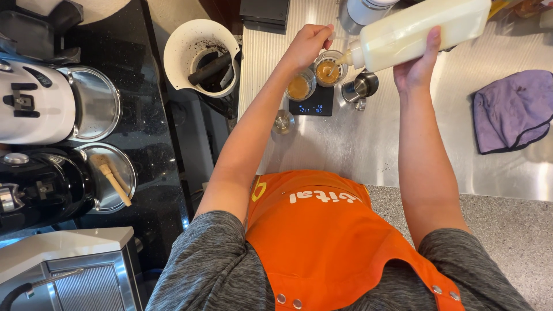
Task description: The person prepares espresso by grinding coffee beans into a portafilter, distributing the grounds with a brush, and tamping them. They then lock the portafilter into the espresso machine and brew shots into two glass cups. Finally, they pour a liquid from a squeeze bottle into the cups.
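My right hand [417, 63] grips a large white jug of milk [420, 29], tipped on its side, with its spout over a small glass [329, 70] of brown coffee. My left hand [308, 43] rests on the far rim of that glass, steadying it. A second small glass [300, 87] of brown coffee stands beside it, to the left. Both glasses sit on a small black digital scale [315, 105] on the steel counter [368, 144].
A small steel pitcher [360, 87] stands right of the scale, a round metal tamper [283, 122] to its left. A purple cloth [511, 110] lies at the right. A white knock bin [201, 57], grinders [40, 103] and a wooden brush [114, 179] are at the left.
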